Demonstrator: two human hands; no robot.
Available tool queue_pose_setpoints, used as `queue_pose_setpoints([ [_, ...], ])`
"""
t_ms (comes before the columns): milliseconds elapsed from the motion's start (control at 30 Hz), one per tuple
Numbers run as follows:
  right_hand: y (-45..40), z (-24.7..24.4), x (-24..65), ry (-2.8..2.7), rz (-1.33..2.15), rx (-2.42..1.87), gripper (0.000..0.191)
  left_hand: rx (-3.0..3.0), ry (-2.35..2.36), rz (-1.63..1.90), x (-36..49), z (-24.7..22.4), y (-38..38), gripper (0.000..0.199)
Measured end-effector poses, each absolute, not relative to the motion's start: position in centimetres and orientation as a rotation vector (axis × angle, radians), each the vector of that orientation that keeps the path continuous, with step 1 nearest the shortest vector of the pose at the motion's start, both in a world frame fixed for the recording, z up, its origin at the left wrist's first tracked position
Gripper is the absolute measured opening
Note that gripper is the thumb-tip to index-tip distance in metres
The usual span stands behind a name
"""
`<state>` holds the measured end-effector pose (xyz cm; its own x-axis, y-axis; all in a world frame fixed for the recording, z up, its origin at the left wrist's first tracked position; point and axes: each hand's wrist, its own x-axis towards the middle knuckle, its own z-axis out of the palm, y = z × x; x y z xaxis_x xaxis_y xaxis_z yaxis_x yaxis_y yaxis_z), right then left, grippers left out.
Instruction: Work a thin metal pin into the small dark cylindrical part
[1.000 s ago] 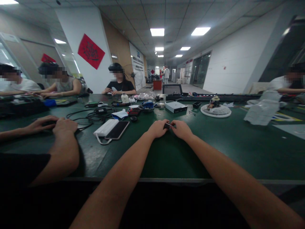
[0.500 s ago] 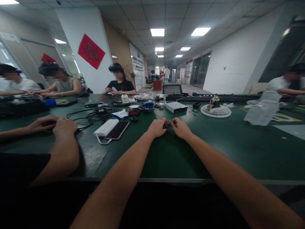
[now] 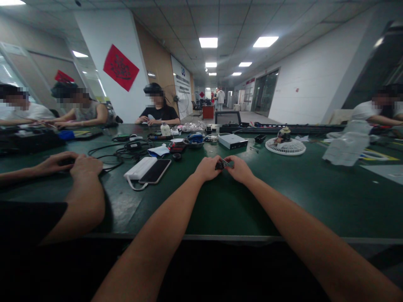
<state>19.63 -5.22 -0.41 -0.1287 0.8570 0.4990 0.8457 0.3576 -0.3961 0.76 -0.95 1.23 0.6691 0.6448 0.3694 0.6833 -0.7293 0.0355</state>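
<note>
The left hand [image 3: 207, 169] is gripping the black part [image 3: 219, 166] over the table [image 3: 220, 209], apparently steadying it, while the right hand [image 3: 239, 169] is pinching a thin strip [image 3: 225, 161] just beside it.

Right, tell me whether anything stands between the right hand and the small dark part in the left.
Nothing visible blocks the way. Only a thin piece in the right hand lies between it and the small dark part in the left hand.

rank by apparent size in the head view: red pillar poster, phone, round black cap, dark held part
1. Red pillar poster
2. Phone
3. Round black cap and dark held part: too alike to rank, the part being partly covered
</note>
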Motion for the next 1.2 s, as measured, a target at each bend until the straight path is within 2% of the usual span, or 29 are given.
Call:
queue_pose_setpoints([
  [533, -5.3, 0.1, 19.7, -1.920, 0.014, -1.537, 0.028, -2.812, -1.074, -0.541, 0.7, 1.4, -1.1, 0.037],
  [733, -5.5, 0.2, 19.7, -1.865, 0.008, -1.583, 0.035, -2.822, -1.087, -0.515, 0.8, 1.4, -1.0, 0.034],
  [933, -5.9, 0.4, 19.4, -1.865, 0.033, -1.567, 0.025, -2.841, -1.082, -0.532, 0.7, 1.6, -1.2, 0.037],
  [1200, -6.1, 0.5, 19.3, -1.873, 0.053, -1.530, 0.028, -2.839, -1.096, -0.538, 0.7, 1.6, -1.3, 0.036],
])
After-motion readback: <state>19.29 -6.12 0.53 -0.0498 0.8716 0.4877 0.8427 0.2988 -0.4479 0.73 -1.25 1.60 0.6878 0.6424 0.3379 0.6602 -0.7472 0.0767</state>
